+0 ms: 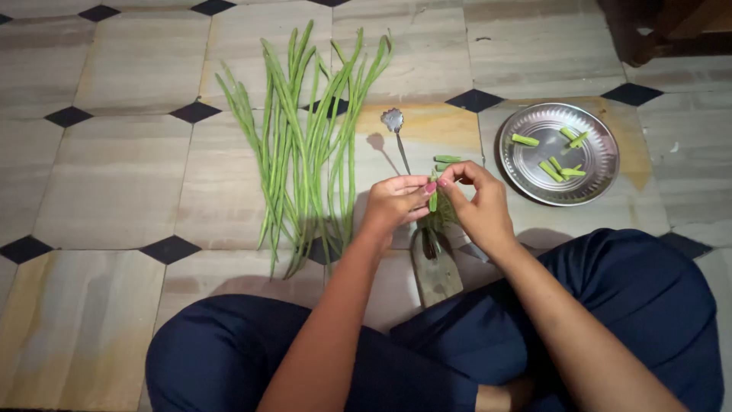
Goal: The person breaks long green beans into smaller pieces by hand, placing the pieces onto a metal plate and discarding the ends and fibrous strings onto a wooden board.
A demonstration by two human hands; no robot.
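Cutting long beans on the floor blade, only just begun.

My left hand [395,200] and right hand [476,204] pinched one bean [433,200] between fingertips over the upright blade [435,263]; a few cut pieces [557,156] lay in the steel plate [534,179]; two more sat by the spoon [395,126]; the long bean pile [305,145] remained whole.

Beige marbled floor tiles [114,175] with small black diamond insets [194,112]
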